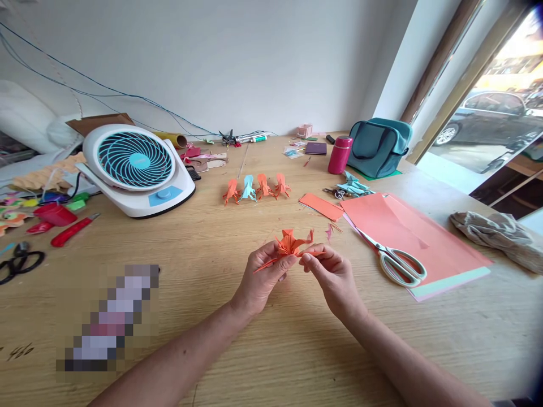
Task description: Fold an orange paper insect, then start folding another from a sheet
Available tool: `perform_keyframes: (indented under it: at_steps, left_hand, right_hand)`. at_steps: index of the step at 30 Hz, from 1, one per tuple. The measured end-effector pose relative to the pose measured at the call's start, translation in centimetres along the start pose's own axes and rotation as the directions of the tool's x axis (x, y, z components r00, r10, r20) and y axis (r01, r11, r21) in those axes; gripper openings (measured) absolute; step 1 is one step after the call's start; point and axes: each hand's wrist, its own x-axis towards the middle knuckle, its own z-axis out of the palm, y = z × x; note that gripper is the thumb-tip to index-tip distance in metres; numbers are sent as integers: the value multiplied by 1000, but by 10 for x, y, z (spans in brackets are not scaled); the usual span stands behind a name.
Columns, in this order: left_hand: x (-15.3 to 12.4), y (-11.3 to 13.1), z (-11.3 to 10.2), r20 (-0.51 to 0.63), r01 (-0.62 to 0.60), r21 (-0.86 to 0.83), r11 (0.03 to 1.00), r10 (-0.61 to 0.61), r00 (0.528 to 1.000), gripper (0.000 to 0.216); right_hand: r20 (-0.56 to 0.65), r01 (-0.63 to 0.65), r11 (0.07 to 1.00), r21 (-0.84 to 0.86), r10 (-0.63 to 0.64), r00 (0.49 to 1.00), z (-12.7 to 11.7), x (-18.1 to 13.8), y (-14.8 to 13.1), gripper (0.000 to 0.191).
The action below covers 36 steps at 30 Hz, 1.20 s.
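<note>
Between my hands, just above the table, is an orange folded paper figure [289,243] with pleats in its middle and thin pointed limbs. My left hand [265,274] grips its body and left side, thumb on top. With thumb and forefinger, my right hand [333,271] pinches a thin limb on the figure's right side. The fingers beneath the paper are partly hidden. Beyond my hands stands a row of finished folded paper figures: orange ones [231,191] and a light blue one [248,187].
White-handled scissors [401,265] lie on orange paper sheets [441,243] at the right, near orange strips [321,206]. A white fan [136,169], red cutter [72,230] and black scissors [21,263] are at the left. Behind stand a pink flask [340,155] and teal bag [377,148].
</note>
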Motion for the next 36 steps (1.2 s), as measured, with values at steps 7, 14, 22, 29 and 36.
perform_keyframes:
  at_steps: [7,14,22,29,36]
  left_hand:
    - [0,3,1,-40,54,46,997,-53,998,30]
    - [2,11,1,14,110,21,994,-110,994,35]
    - [5,17,-5,42,201,36,979,-203,978,35]
    - [6,20,-7,28,238,17,971,-238,971,33]
    - [8,23,-10,54,215,-26,976,-214,975,27]
  right_hand:
    - [58,-7,1000,-25,8,998,1,-2,-2,19]
    - [127,53,999,-2,-53,991,-2,-3,-2,16]
    - [128,118,992,-49,-111,986,-14,0,-6,22]
    - [121,57,998,-33,-53,991,-13,1,-5,19]
    - [113,35,998,-59,-28,993,-13,0,-8,18]
